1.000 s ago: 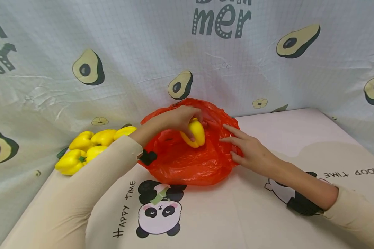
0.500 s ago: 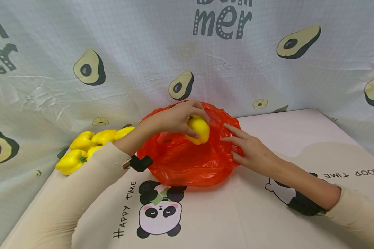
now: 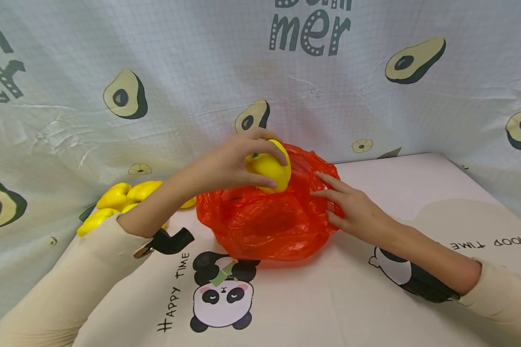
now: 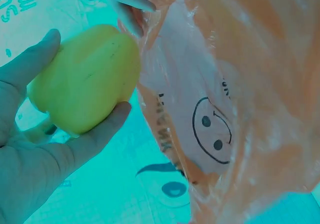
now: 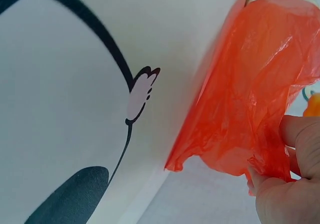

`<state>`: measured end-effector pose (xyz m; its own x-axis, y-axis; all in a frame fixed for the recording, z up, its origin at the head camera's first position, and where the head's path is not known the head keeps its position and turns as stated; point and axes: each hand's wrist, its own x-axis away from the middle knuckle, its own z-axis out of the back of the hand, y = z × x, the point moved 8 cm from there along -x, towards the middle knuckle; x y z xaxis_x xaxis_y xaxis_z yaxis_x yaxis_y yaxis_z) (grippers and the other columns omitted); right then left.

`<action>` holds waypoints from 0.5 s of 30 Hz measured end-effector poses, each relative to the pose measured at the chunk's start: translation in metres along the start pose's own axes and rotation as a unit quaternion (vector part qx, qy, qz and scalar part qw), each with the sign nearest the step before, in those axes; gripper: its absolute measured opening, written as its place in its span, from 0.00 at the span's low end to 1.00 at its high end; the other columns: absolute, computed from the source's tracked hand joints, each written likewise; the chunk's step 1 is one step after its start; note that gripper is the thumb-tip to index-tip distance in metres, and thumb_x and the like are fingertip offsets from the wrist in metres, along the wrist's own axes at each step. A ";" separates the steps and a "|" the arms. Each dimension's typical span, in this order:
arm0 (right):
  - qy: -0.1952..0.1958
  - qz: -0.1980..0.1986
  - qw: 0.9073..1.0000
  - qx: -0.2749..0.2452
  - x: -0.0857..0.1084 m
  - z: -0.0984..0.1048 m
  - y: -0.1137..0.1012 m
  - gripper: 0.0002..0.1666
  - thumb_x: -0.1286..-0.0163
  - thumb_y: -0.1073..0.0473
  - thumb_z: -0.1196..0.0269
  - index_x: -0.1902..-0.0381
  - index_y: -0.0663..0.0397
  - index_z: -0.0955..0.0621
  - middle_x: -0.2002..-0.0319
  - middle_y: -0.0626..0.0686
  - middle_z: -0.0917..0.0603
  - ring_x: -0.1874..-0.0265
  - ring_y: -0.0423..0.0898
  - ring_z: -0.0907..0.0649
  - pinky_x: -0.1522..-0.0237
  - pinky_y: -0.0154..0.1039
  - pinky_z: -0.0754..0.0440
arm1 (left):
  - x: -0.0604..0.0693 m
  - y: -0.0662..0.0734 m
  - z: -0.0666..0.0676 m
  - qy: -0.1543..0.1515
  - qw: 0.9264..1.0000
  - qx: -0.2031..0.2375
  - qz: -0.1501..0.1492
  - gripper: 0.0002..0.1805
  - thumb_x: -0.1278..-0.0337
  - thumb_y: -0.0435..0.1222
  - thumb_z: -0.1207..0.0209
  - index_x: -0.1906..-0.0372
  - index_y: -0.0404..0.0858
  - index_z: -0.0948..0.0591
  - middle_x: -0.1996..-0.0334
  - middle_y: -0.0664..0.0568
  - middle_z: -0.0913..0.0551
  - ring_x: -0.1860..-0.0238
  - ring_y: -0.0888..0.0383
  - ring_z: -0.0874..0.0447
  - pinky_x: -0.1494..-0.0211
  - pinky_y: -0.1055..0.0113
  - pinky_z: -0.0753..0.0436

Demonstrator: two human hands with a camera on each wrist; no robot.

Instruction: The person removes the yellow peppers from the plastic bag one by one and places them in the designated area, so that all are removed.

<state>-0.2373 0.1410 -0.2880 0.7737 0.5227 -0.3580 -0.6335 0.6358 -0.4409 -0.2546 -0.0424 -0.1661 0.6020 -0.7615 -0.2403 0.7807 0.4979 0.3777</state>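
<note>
My left hand (image 3: 232, 161) grips a yellow bell pepper (image 3: 269, 168) between thumb and fingers, above the mouth of a red plastic bag (image 3: 260, 226). From the left wrist, the pepper (image 4: 85, 78) appears beside the bag's opening, where a printed smiley face shows. On the opposite side, my right hand (image 3: 358, 212) pinches the bag's rim, its fingers spread along the inside. Thin plastic (image 5: 250, 108) runs between its thumb and fingers in the right wrist view. The bottom of the bag's inside cannot be made out clearly.
Several yellow bell peppers (image 3: 115, 196) lie grouped at the table's back left, partly behind my left forearm. The pale table cover (image 3: 295, 299) carries printed pandas. A hanging sheet (image 3: 191, 62) with avocado prints stands right behind the bag.
My left hand has lifted the pepper from inside the bag's mouth to above it, and the left forearm has shifted left. My right hand has barely moved on the rim.
</note>
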 end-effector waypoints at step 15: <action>0.004 0.008 1.000 -0.002 0.001 0.000 -0.001 0.27 0.37 0.76 0.37 0.39 0.61 0.19 0.23 0.61 0.38 0.46 0.58 0.18 0.76 0.28 0.20 | 0.053 0.003 0.028 0.088 0.996 0.011 0.003 0.21 0.54 0.32 0.22 0.52 0.43 0.14 0.35 0.51 0.26 0.32 0.51 0.31 0.42 0.57 0.15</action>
<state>-0.2361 0.1408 -0.2876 0.7630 0.5284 -0.3724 -0.6464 0.6243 -0.4386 -0.2249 -0.0929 -0.1530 0.6276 -0.6739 -0.3899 0.7747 0.4905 0.3991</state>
